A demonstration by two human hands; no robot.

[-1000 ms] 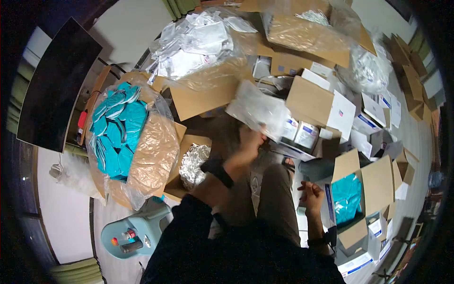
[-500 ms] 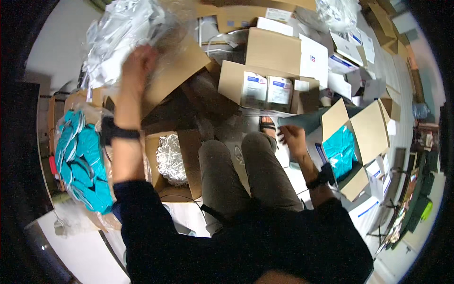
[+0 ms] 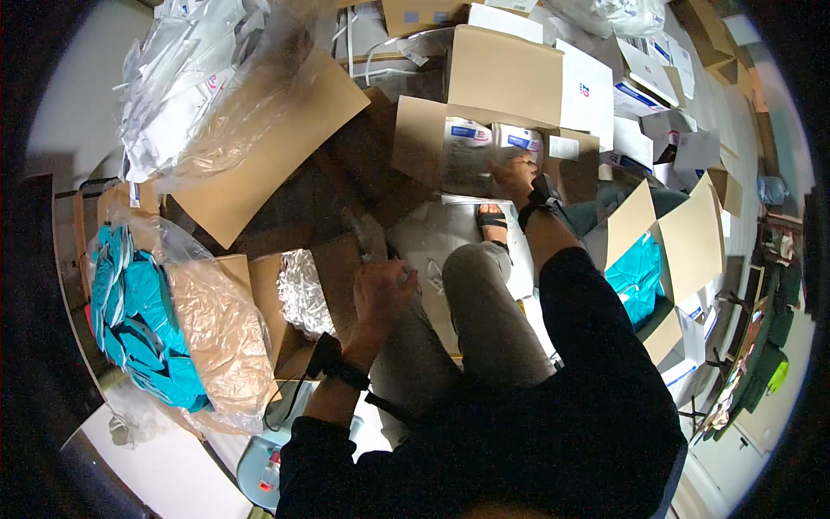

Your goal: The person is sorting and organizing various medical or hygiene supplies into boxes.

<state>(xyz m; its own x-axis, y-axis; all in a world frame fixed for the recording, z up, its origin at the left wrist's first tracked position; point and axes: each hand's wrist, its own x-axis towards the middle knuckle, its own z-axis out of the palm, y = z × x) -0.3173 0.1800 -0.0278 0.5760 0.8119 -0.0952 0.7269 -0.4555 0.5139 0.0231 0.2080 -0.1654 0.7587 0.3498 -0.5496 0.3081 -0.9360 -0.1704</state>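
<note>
The right hand [image 3: 516, 177] is at the front of an open carton [image 3: 419, 143], its fingers bent over the lower part of the right-hand white packet [image 3: 520, 139]; whether they grip it cannot be told. A second white packet [image 3: 468, 149] stands just beside it in the same carton. The left hand [image 3: 385, 290] is curled above the left knee, and what it may hold is hidden. Left of that hand, a smaller box [image 3: 264, 298] contains pale, shiny strips [image 3: 303, 292]; beyond it, teal pieces [image 3: 156, 320] fill a plastic-lined carton. Farther forward on the left, white sachets [image 3: 177, 104] lie heaped in clear plastic. To the right, near the right forearm, another open carton [image 3: 690, 238] holds a teal bundle [image 3: 635, 278].
</note>
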